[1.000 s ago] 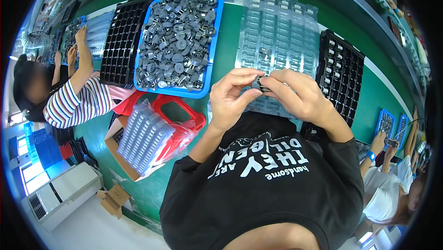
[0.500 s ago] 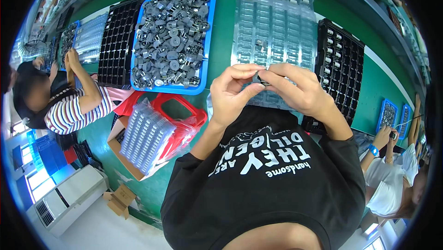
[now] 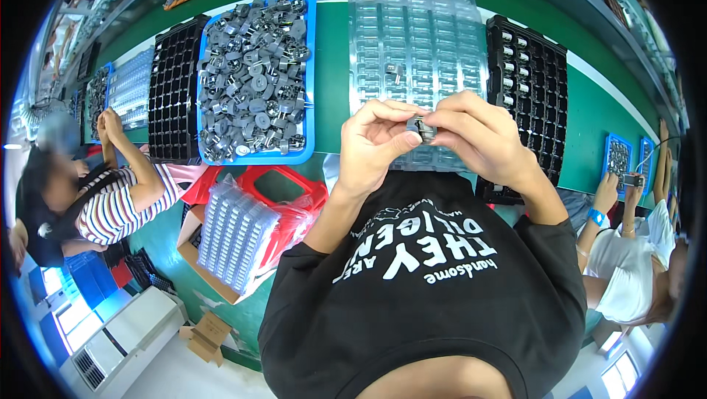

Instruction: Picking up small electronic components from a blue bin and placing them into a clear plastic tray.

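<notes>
Between both hands is a small grey and metallic component, partly hidden by fingers. My left hand pinches it with thumb and forefinger from one side. From the other side, the fingertips of my right hand close on it. Both hands hover over the near end of a clear plastic tray, which has rows of pockets. White and metal pieces sit in its far row, and a single loose part lies further down. Right of it is a black tray with several metal pieces in its left columns.
A blue bin heaped with grey round parts stands left on the green table, beside another black tray. Below are a red stool and a carton with bagged clear trays. People work at both sides.
The view has shifted, so the table things appear further left. The component shows more between my fingertips, and it seems turned. Both hands keep their hold on it.
</notes>
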